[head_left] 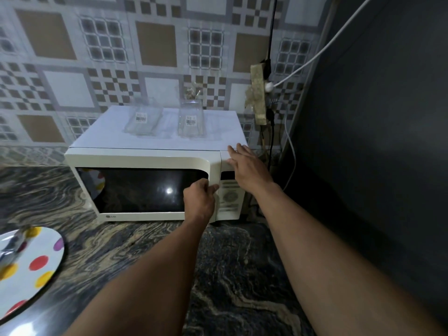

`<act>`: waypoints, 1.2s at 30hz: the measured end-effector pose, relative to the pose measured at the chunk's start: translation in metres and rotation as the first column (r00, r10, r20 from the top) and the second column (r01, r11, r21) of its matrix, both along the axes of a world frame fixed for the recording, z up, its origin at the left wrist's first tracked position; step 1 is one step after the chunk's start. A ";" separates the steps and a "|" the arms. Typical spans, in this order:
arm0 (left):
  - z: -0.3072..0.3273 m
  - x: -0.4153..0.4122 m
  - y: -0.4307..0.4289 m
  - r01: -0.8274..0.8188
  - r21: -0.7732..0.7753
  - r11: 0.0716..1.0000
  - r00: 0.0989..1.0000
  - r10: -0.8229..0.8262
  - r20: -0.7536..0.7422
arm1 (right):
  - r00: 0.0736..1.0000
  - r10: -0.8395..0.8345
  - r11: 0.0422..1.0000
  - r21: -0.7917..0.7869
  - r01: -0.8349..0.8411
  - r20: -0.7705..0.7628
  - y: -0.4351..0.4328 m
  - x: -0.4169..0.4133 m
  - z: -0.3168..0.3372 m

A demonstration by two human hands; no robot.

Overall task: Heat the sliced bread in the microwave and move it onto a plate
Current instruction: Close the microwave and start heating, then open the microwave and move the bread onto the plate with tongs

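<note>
A white microwave (145, 158) stands on the dark marbled counter, its door shut and its window dark. My left hand (200, 198) grips the right edge of the door, fingers curled around it. My right hand (244, 166) lies flat on the microwave's top right corner above the control panel (230, 197), fingers spread. A white plate with coloured dots (31, 267) sits at the counter's left edge. No bread shows in this view.
Two clear glass containers (145, 120) (191, 121) with barcode labels rest on top of the microwave. A power strip (258, 93) with black and white cables hangs on the tiled wall to the right. A dark panel (375, 117) rises on the right.
</note>
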State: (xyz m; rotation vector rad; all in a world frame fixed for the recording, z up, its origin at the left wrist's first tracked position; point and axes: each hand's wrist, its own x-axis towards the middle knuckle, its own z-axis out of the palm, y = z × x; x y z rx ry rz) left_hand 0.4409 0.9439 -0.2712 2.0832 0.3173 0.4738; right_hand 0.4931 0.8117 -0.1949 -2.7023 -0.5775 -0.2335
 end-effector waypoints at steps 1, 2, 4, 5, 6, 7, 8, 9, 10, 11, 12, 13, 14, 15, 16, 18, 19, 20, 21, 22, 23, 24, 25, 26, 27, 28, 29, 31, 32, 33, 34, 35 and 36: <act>0.001 -0.001 0.000 0.001 0.001 1.000 1.000 -0.001 0.002 | 1.000 0.001 1.000 0.000 -0.001 0.003 0.000 0.000 0.000; 0.001 -0.001 0.000 0.002 -0.001 1.000 1.000 -0.002 0.001 | 1.000 0.000 1.000 0.001 0.000 0.009 0.000 0.000 0.000; 0.000 -0.001 -0.001 0.001 -0.018 1.000 1.000 -0.001 -0.001 | 1.000 0.002 1.000 -0.002 -0.001 0.025 0.000 0.001 0.000; -0.001 -0.002 0.000 0.002 -0.033 0.999 1.000 -0.003 -0.008 | 1.000 0.004 1.000 -0.001 -0.004 0.025 -0.001 0.001 0.001; -0.001 -0.002 0.000 0.004 -0.045 0.999 1.000 -0.005 -0.014 | 1.000 0.006 1.000 -0.002 -0.006 0.028 -0.001 0.001 0.001; -0.001 -0.002 0.000 0.008 -0.050 0.999 1.000 -0.009 -0.022 | 0.999 0.006 1.000 -0.003 -0.006 0.035 -0.001 0.001 0.001; 0.000 -0.003 0.000 0.013 -0.047 0.999 1.000 -0.014 -0.026 | 0.999 0.005 1.000 -0.006 -0.005 0.042 -0.001 0.001 0.000; 0.000 -0.003 0.000 0.015 -0.040 0.999 0.999 -0.016 -0.028 | 0.999 0.004 1.000 -0.008 -0.003 0.050 -0.001 0.001 0.000; 0.001 -0.003 -0.001 0.014 -0.029 0.999 1.000 -0.015 -0.025 | 0.998 0.003 1.000 -0.009 -0.003 0.056 -0.002 0.002 -0.001; 0.002 -0.004 -0.001 0.013 -0.021 1.000 1.000 -0.013 -0.022 | 0.998 0.003 1.000 -0.008 -0.003 0.057 -0.002 0.003 -0.001; 0.003 -0.004 -0.001 0.010 -0.017 1.000 1.000 -0.010 -0.022 | 0.998 0.004 1.000 -0.009 -0.003 0.056 -0.002 0.003 -0.001; 0.003 -0.004 -0.001 0.008 -0.015 1.000 1.000 -0.008 -0.023 | 0.998 0.003 1.000 -0.010 -0.002 0.058 -0.003 0.003 -0.001; 0.003 -0.004 -0.001 0.008 -0.014 1.000 1.000 -0.008 -0.027 | 0.998 0.001 1.000 -0.009 -0.001 0.063 -0.003 0.004 -0.001; 0.002 -0.003 -0.001 0.004 -0.011 1.000 0.999 -0.004 -0.032 | 0.998 0.002 1.000 -0.011 -0.002 0.065 -0.003 0.004 0.000; 0.002 -0.004 -0.001 -0.002 -0.002 1.000 0.999 0.002 -0.033 | 0.998 0.005 1.000 -0.016 -0.004 0.067 -0.004 0.005 0.000; 0.002 -0.004 -0.002 -0.017 0.011 1.000 0.999 0.017 -0.041 | 0.997 0.011 1.000 -0.025 -0.009 0.075 -0.004 0.005 0.000; 0.003 -0.004 -0.003 -0.021 0.009 1.000 0.999 0.022 -0.044 | 0.997 0.011 1.000 -0.029 -0.009 0.076 -0.004 0.005 0.001; 0.003 -0.004 -0.003 -0.027 0.012 1.000 0.999 0.027 -0.041 | 0.997 0.012 0.999 -0.031 -0.010 0.074 -0.004 0.005 0.002; 0.002 -0.004 -0.004 -0.031 0.015 0.999 0.999 0.031 -0.037 | 0.998 0.015 0.999 -0.034 -0.013 0.063 -0.005 0.004 0.003; 0.001 -0.005 -0.004 -0.035 0.014 0.999 0.999 0.035 -0.035 | 0.999 0.019 0.999 -0.038 -0.017 0.050 -0.005 0.004 0.003; -0.002 -0.007 -0.003 -0.039 0.014 0.999 0.999 0.039 -0.030 | 0.999 0.018 0.999 -0.039 -0.017 0.041 -0.005 0.003 0.002; -0.007 -0.008 -0.003 -0.040 0.019 0.999 0.999 0.040 -0.027 | 0.999 0.015 0.999 -0.042 -0.014 0.036 -0.004 0.004 0.003; -0.011 -0.012 -0.002 -0.038 0.020 0.999 0.999 0.039 -0.031 | 0.999 0.012 0.999 -0.049 -0.011 0.033 -0.005 0.004 0.004; -0.014 -0.016 -0.001 -0.034 0.014 0.999 0.999 0.035 -0.038 | 1.000 0.012 0.998 -0.055 -0.010 0.027 -0.004 0.004 0.005; -0.016 -0.020 0.000 -0.031 0.007 0.999 0.999 0.032 -0.042 | 1.000 0.011 0.998 -0.060 -0.010 0.017 -0.004 0.003 0.006; -0.016 -0.022 0.002 -0.035 0.007 0.999 0.998 0.035 -0.045 | 1.000 0.009 0.998 -0.065 -0.009 0.007 -0.004 0.001 0.007; -0.016 -0.024 0.003 -0.037 0.006 0.999 0.998 0.037 -0.045 | 1.000 0.011 0.997 -0.074 -0.011 -0.003 -0.003 -0.001 0.008; -0.015 -0.027 0.003 -0.030 0.010 1.000 0.999 0.030 -0.041 | 0.999 0.030 0.994 -0.102 -0.032 -0.017 -0.005 -0.002 0.010; -0.013 -0.030 0.001 -0.023 0.022 0.999 0.999 0.024 -0.035 | 0.999 0.042 0.992 -0.117 -0.045 -0.022 -0.008 -0.001 0.010; -0.011 -0.034 0.000 -0.019 0.029 0.999 0.999 0.020 -0.036 | 0.998 0.052 0.990 -0.129 -0.056 -0.032 -0.010 -0.001 0.010; -0.011 -0.037 -0.001 -0.020 0.043 0.999 0.999 0.022 -0.047 | 0.997 0.060 0.988 -0.137 -0.065 -0.042 -0.011 -0.001 0.011; -0.010 -0.041 -0.002 -0.021 0.076 0.997 0.998 0.026 -0.059 | 0.997 0.065 0.987 -0.142 -0.071 -0.048 -0.013 -0.002 0.011; -0.007 -0.045 -0.005 -0.028 0.123 0.992 0.997 0.037 -0.073 | 0.996 0.067 0.986 -0.147 -0.073 -0.052 -0.014 -0.003 0.011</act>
